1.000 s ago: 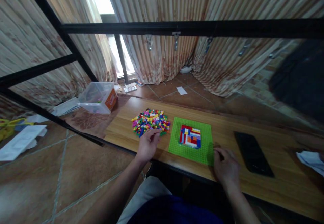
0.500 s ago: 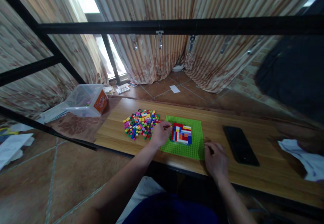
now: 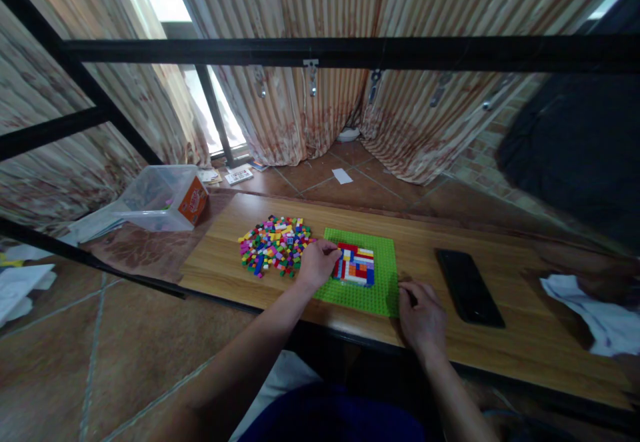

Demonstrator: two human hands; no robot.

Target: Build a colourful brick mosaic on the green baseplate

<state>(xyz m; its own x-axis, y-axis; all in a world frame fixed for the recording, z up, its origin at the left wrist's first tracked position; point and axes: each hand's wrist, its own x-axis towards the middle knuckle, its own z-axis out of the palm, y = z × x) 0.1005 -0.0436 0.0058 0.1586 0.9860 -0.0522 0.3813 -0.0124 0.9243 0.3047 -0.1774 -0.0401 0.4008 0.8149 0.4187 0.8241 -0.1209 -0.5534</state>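
Note:
My left hand (image 3: 318,265) is closed in a pinch at the upper left edge of a flat block of multicoloured building bricks (image 3: 356,271). The small brick between its fingertips is hidden by them now. Red, white, blue, yellow and orange bricks make up the block, which is fixed on a green studded baseplate (image 3: 384,272). At the plate's right edge my right hand (image 3: 424,314) has its fingers curled, with thumb and forefinger gripping the rim. A loose pile of small mixed bricks (image 3: 275,243) lies just left of my left hand.
A black phone (image 3: 469,287) and crumpled white paper (image 3: 583,309) lie right on the wooden table (image 3: 220,249). Beyond its left end stands a clear plastic box (image 3: 163,195) with an orange label. A black metal bar (image 3: 320,52) crosses in front of the curtains.
My left hand has moved slightly right against the brick block, and the yellow piece seen at its fingertips no longer shows. My right hand stays at the plate's edge. The view has shifted a little.

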